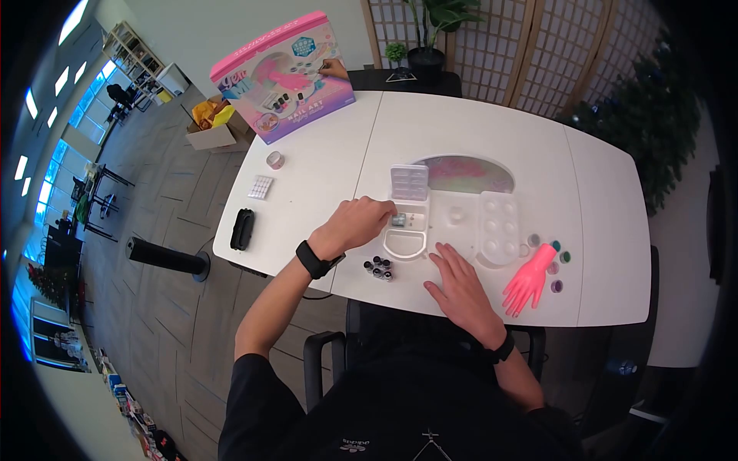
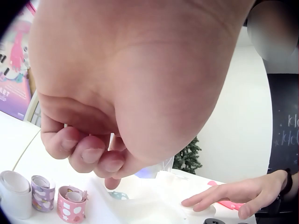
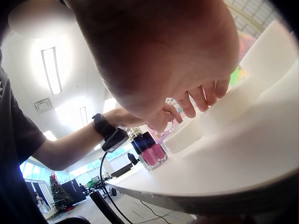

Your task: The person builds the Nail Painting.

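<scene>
My left hand (image 1: 355, 224) reaches over the left compartments of a white plastic tray (image 1: 455, 240), fingers bent. Its fingertips are right at a small teal patterned piece (image 1: 399, 220), which shows under a lowered finger in the left wrist view; whether they grip it I cannot tell. Near that hand stand rolled strips: a white roll (image 2: 16, 195), a purple roll (image 2: 43, 193) and a pink roll (image 2: 72, 204). My right hand (image 1: 463, 288) lies palm down with fingers spread, fingertips at the tray's front edge. Several nail polish bottles (image 1: 377, 267) stand between the hands.
A pink model hand (image 1: 529, 280) lies at the right beside small coloured pots (image 1: 556, 286). Behind the tray is a shiny oval panel (image 1: 469, 174). At the left are a boxed kit (image 1: 288, 77), a small jar (image 1: 275, 160), a white blister pack (image 1: 260, 187) and a black case (image 1: 242, 230).
</scene>
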{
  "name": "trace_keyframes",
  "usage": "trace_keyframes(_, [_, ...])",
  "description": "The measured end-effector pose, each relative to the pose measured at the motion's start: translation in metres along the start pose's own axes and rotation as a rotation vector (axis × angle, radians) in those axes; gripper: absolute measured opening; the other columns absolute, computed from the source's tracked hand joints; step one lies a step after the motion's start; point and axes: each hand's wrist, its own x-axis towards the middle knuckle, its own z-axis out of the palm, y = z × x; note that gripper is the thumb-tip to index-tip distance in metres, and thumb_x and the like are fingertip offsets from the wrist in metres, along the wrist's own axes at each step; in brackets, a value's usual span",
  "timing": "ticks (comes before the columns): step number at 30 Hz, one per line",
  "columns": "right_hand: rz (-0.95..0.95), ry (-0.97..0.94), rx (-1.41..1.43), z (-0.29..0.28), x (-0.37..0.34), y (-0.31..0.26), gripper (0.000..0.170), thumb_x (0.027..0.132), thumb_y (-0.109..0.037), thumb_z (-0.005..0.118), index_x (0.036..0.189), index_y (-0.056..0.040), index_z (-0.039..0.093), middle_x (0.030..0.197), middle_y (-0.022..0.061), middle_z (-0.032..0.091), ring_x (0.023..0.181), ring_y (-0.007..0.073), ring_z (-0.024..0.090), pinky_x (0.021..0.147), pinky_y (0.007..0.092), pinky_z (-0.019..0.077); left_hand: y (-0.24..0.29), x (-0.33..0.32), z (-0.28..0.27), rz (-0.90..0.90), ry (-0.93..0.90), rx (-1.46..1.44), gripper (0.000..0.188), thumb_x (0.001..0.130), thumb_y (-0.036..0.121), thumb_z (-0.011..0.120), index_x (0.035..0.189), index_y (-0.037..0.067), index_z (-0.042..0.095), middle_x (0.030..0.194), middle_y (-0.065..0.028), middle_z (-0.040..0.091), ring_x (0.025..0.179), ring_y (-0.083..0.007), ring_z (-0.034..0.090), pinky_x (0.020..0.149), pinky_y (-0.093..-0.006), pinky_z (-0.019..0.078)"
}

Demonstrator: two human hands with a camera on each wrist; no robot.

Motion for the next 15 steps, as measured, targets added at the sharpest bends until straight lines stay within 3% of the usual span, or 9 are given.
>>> trace_keyframes(7, [0.007, 0.0, 0.008, 0.001, -0.001, 0.0, 0.055, 0.109, -0.028, 0.069, 0.152, 0.0024, 0.054, 0.168, 0.022, 0.047, 0.159, 0.0396, 0.042, 0.128, 0.0508, 0.0377, -0.005, -0.013, -0.028, -0.065, 0.065, -0.082, 0.027, 0.109, 0.02, 0.056, 0.12, 0.012, 0.079, 0.096, -0.0163, 0.082, 0.091, -0.0407, 0.078, 0.081, -0.0516, 0.0616])
trace_keyframes(15, [-0.003, 0.008, -0.003, 0.001, -0.001, 0.0, 0.055, 0.108, -0.027, 0.069, 0.152, 0.0023, 0.054, 0.167, 0.0223, 0.048, 0.158, 0.0398, 0.042, 0.127, 0.0507, 0.0379, -0.017, -0.033, -0.003, -0.062, 0.063, -0.005, 0.016, 0.103, 0.018, 0.068, 0.115, 0.012, 0.077, 0.098, -0.0133, 0.082, 0.092, -0.039, 0.078, 0.079, -0.0516, 0.0614])
